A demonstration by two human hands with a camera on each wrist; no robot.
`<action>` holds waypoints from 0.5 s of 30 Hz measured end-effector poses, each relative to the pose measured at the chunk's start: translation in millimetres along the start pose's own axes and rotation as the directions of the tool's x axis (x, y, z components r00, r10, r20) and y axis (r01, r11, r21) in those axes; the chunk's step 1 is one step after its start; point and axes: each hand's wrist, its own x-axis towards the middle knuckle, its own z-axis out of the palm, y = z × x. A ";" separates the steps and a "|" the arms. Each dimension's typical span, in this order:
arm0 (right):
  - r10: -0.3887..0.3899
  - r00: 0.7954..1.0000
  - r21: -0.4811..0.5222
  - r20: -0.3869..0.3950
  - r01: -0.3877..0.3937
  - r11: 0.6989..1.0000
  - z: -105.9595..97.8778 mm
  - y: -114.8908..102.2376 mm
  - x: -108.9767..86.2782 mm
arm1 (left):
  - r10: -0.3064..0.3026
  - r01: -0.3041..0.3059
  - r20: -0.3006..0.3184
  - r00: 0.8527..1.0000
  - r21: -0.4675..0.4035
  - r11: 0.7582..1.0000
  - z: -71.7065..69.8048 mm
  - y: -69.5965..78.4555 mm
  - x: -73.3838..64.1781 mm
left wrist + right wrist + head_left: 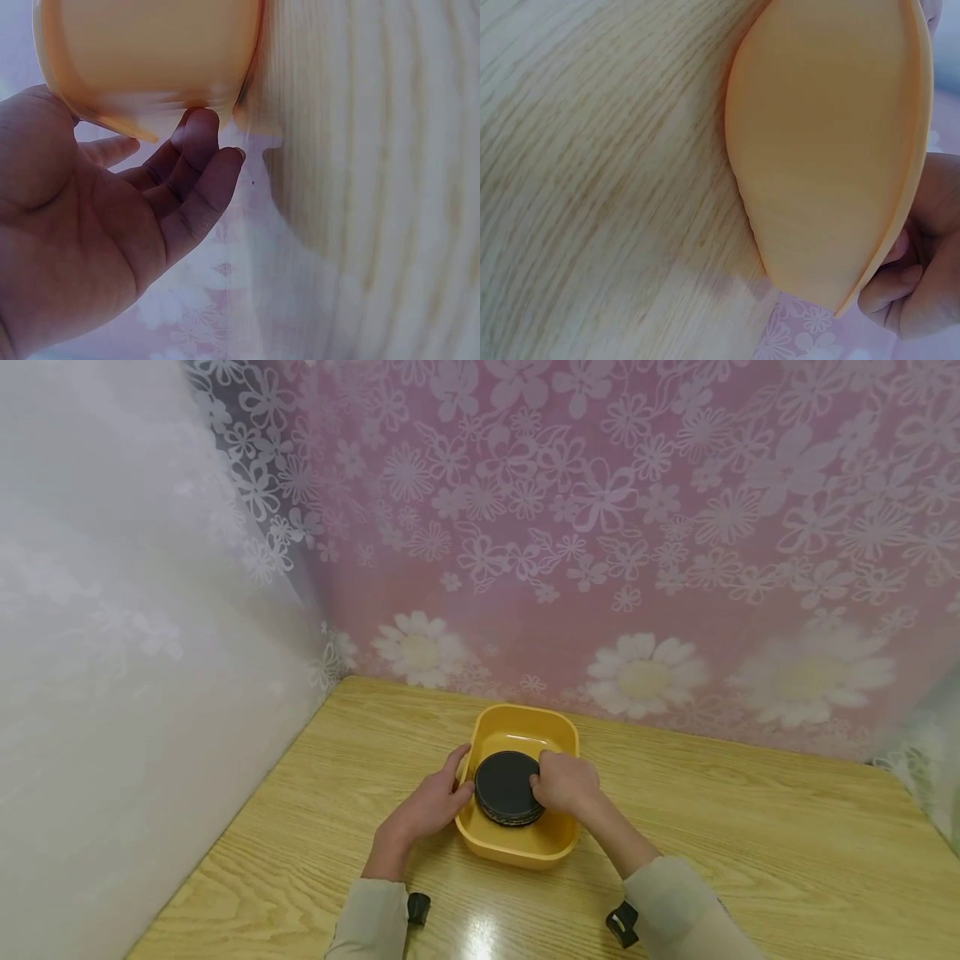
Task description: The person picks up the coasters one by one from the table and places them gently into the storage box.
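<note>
A yellow rectangular plastic basin (517,857) with rounded corners stands on the wooden table. Inside it lies a low round black stack (508,785), flat on top, with thin layered edges along its near side. My left hand (433,800) holds the basin's left wall, thumb over the rim. In the left wrist view, its fingers (201,139) curve along the outside of the basin wall. Reaching over the basin's right side, my right hand (566,782) has curled fingers and pinches the right edge of the black stack. The basin wall (825,142) hides the stack in the right wrist view.
The wood-grain table (750,852) extends to both sides of the basin. Close behind the basin hangs a pink floral curtain (525,568), and a white sheet (135,635) borders the table at left. Black wrist straps show at both sleeves (371,914).
</note>
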 end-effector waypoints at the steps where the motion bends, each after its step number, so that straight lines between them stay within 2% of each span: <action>1: 0.003 1.000 0.001 -0.002 -0.003 1.000 0.1 0.2 0.1 | 0.001 -0.001 0.001 1.000 0.001 1.000 -0.2 0.2 0.2; 9: -0.005 0.999 -0.010 -0.031 0.005 1.000 0.9 -1.0 -0.3 | 0.001 -0.001 -0.002 1.000 0.006 1.000 -2.1 1.6 1.0; 15: 0.001 1.000 0.082 -0.027 0.001 0.997 -0.4 2.2 -4.3 | 0.001 -0.001 0.002 1.000 0.008 1.000 0.0 -0.2 1.4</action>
